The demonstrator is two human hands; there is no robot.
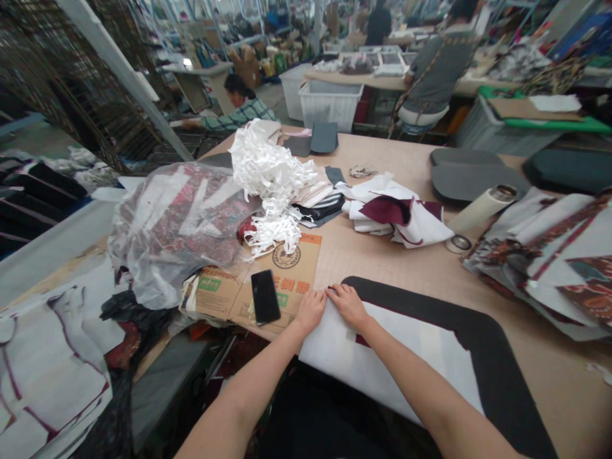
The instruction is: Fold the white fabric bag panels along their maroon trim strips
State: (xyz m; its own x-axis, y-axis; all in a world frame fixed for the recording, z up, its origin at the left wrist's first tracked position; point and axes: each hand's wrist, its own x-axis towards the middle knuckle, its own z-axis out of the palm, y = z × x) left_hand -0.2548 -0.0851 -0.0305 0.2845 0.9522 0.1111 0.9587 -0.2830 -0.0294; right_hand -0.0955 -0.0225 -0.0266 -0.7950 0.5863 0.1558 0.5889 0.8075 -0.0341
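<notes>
1. The left hand [310, 311] is pressing on the top edge of a white fabric sheet [382, 363], its grip lying open with no pinch showing.
2. The right hand [348, 306] is resting just beside it on the same edge, its grip open too.
3. The sheet is lying on a dark grey rounded panel [497, 357] on the wooden surface [382, 264].
4. A black smartphone [265, 296] is lying on flattened cardboard [299, 268], near the left hand.
5. White shredded strips [270, 178] are heaping up beside a clear plastic bag [176, 229] of printed fabric.
</notes>
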